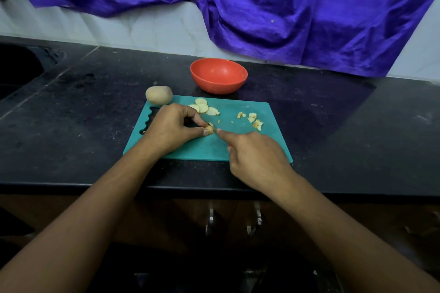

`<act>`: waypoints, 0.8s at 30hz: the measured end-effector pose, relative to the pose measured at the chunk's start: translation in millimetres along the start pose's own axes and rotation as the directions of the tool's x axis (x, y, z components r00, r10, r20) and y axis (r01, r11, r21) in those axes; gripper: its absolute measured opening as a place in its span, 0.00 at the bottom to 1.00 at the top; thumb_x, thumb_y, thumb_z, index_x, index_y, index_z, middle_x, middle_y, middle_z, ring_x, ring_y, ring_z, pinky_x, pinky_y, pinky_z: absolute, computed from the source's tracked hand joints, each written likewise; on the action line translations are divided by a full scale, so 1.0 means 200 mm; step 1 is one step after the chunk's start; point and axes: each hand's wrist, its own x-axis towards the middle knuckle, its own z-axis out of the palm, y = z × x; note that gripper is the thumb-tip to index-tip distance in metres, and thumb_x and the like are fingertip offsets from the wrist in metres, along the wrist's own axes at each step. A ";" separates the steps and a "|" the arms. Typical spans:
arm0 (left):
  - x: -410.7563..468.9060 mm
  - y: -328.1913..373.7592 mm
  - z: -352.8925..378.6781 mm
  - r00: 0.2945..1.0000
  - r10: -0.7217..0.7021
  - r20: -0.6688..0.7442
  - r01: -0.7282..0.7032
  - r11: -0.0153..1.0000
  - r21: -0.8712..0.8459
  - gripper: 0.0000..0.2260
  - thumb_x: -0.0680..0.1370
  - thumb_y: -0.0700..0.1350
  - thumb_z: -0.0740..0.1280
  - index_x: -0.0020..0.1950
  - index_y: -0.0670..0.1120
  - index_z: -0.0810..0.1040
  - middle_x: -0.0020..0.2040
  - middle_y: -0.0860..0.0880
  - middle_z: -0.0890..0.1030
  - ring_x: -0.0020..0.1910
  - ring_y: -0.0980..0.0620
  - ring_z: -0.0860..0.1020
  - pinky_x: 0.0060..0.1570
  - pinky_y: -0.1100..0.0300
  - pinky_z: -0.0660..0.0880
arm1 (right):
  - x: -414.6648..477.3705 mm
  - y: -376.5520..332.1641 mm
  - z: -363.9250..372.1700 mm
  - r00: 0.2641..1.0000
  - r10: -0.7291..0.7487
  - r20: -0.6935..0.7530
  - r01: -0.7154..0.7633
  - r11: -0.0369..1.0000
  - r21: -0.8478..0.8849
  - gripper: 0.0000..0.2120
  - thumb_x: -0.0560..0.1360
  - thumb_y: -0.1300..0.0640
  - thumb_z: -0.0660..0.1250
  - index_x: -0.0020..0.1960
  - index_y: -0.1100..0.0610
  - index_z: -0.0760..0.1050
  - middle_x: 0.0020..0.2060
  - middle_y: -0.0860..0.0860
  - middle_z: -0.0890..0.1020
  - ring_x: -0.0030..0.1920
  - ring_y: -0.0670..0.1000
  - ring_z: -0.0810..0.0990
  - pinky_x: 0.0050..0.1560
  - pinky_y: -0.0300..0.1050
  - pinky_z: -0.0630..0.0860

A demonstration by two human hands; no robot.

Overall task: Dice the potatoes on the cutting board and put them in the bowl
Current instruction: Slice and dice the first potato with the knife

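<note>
A small potato piece (209,129) is pinched in the left grip (176,126) between thumb and curled fingertips and is held down on the teal cutting board (209,150). The right grip (254,154) is closed round a knife (229,146), of which only a bit of red handle and a thin sliver of blade can be seen. The forefinger is stretched forward along the blade, and its tip lies just beside the pinched piece.

Three round potato slices (202,107) are laid overlapping on the board just beyond the left grip. A loose scatter of diced pieces (253,120) is found further to the right on the board, apart from the slices. A whole unpeeled potato (159,95) is set at the board's far left corner; whether it lies on the board or on the bench cannot be told.

The red bowl (219,85) is placed upright on the black bench (83,114), just behind the board's far edge. A purple cloth (285,7) is hung over the pale wall behind. The dark hollow of a sink (16,66) is seen at the far left of the bench, and metal cabinet handles (210,219) are seen below its front edge.
</note>
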 end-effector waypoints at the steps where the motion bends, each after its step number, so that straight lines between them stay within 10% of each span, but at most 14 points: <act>1: 0.00 0.00 0.00 1.000 -0.004 -0.004 0.004 1.000 0.003 0.04 0.71 0.48 0.81 0.43 0.54 0.87 0.42 0.61 0.86 0.45 0.65 0.82 0.47 0.70 0.73 | 0.00 0.01 -0.01 1.000 -0.005 0.020 0.005 1.000 -0.011 0.26 0.84 0.52 0.58 0.80 0.38 0.61 0.40 0.46 0.74 0.42 0.48 0.74 0.41 0.48 0.72; 5: 0.00 0.00 0.00 0.999 -0.028 -0.015 0.028 1.000 0.007 0.04 0.71 0.49 0.81 0.42 0.54 0.87 0.41 0.62 0.86 0.44 0.66 0.82 0.45 0.72 0.71 | 0.01 0.10 -0.02 0.998 0.026 0.064 -0.037 0.985 0.170 0.23 0.83 0.51 0.61 0.76 0.35 0.67 0.60 0.48 0.80 0.45 0.46 0.77 0.47 0.47 0.77; 8: -0.01 0.00 0.00 0.999 -0.037 -0.022 0.037 0.999 0.005 0.04 0.71 0.49 0.81 0.41 0.54 0.87 0.40 0.62 0.86 0.43 0.67 0.81 0.42 0.76 0.70 | 0.01 0.12 -0.03 0.997 0.066 0.035 -0.073 0.941 0.331 0.22 0.83 0.51 0.63 0.74 0.36 0.69 0.71 0.44 0.76 0.65 0.48 0.75 0.62 0.48 0.75; 24: -0.01 -0.01 0.00 0.999 -0.038 -0.023 0.038 0.999 -0.006 0.04 0.70 0.50 0.81 0.41 0.54 0.88 0.39 0.60 0.86 0.43 0.62 0.83 0.49 0.58 0.80 | 0.01 0.02 0.00 0.999 0.031 -0.031 -0.027 0.991 0.133 0.23 0.84 0.50 0.59 0.77 0.35 0.65 0.48 0.49 0.80 0.43 0.47 0.74 0.45 0.49 0.75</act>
